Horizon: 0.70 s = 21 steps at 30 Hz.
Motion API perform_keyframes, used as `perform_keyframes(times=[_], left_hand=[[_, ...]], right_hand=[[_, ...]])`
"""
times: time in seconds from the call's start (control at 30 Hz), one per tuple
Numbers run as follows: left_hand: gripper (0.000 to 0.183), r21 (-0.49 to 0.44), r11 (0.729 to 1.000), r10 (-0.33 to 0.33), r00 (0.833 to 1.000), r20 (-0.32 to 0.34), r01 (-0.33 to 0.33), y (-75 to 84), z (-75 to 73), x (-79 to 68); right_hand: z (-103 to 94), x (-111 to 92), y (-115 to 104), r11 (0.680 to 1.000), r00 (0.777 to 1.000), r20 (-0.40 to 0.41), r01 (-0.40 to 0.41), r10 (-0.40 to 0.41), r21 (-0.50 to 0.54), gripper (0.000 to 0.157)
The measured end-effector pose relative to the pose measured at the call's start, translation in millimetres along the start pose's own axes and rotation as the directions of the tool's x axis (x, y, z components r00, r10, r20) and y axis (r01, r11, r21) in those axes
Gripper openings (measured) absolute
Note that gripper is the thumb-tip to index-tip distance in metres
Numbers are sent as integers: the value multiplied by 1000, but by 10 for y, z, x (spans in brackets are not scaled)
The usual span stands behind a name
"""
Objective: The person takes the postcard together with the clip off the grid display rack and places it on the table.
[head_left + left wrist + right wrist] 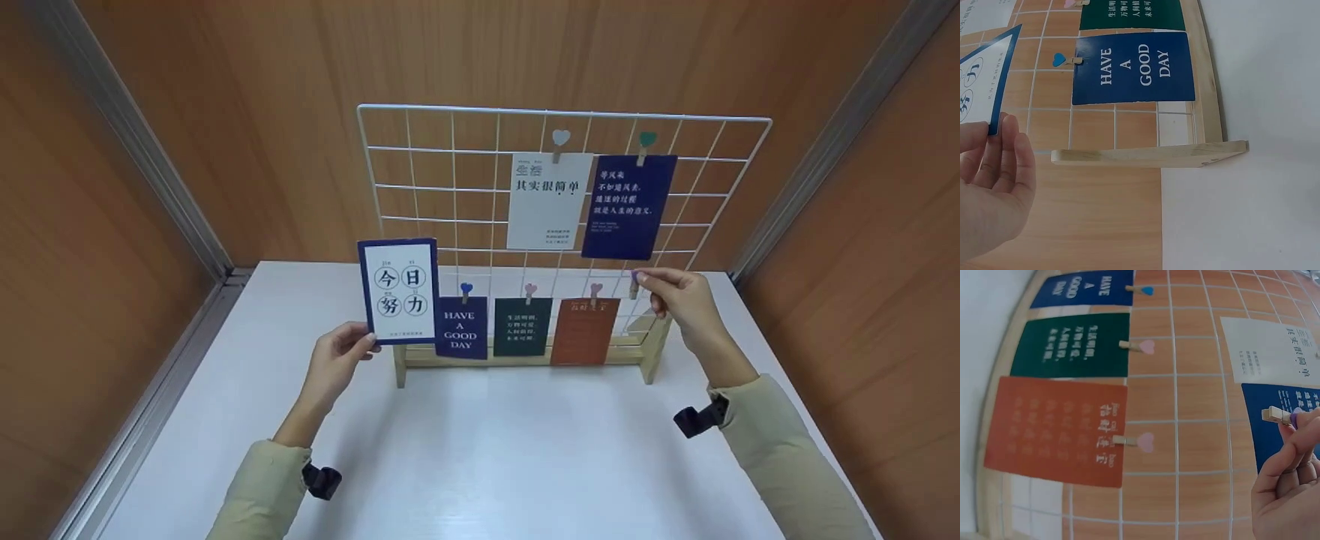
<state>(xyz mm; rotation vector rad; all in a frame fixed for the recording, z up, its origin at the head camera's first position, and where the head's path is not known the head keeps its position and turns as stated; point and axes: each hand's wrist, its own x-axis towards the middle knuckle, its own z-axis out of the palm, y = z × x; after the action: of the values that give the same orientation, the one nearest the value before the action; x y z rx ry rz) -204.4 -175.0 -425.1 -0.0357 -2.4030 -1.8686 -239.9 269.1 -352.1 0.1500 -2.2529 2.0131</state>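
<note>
My left hand (341, 356) pinches the lower right part of a white card with a blue border (400, 292), held upright in front of the rack's left side. Between the thumb and fingers of my right hand (686, 304) is a small wooden clothespin (1276, 415) with a purple top. That hand is near the lower right of a white wire grid rack (442, 189). Clipped along its lower row are a blue "HAVE A GOOD DAY" card (1131, 68), a green card (520, 328) and an orange card (1055, 430). Above hang a white card (547, 202) and a dark blue card (628, 208).
The rack stands on a wooden base (525, 358) with a foot (1151, 154) at each end, on a white table (465, 450). Wood-look panels (225, 135) rise behind and at both sides. Heart-topped clothespins, one with a green heart (647, 139), hold the hung cards.
</note>
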Motion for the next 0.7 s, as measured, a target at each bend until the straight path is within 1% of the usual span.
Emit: perform_keyframes(times=[0.1,0.23,0.4,0.53,0.6,0.63,0.7], left_hand=[[20,11,1000,-12,1000,-6,12,-35,-20,-35],[19,9,999,-35,999,-9,35,-101,-58,-81],[21,9,998,-67,998,-18,67,-208,-119,-149],[21,1,997,-74,997,-35,74,-275,-169,-203],[22,-8,997,-76,996,-45,76,-333,-199,-219],[21,-49,998,-47,998,-31,46,-615,-236,-131],[24,-61,998,-37,999,-32,35,-841,-289,-91]], right_hand=[[-75,-39,49,1000,1000,8,-6,6,-17,26],[-186,-86,130,999,999,10,-35,36,-35,20],[-327,-145,238,994,996,23,-84,85,-65,28],[-422,-186,323,991,993,31,-109,111,-73,19],[-461,-205,360,991,993,33,-115,117,-73,18],[-480,-215,379,990,992,33,-119,122,-75,19],[-514,-233,413,989,991,35,-122,125,-78,25]])
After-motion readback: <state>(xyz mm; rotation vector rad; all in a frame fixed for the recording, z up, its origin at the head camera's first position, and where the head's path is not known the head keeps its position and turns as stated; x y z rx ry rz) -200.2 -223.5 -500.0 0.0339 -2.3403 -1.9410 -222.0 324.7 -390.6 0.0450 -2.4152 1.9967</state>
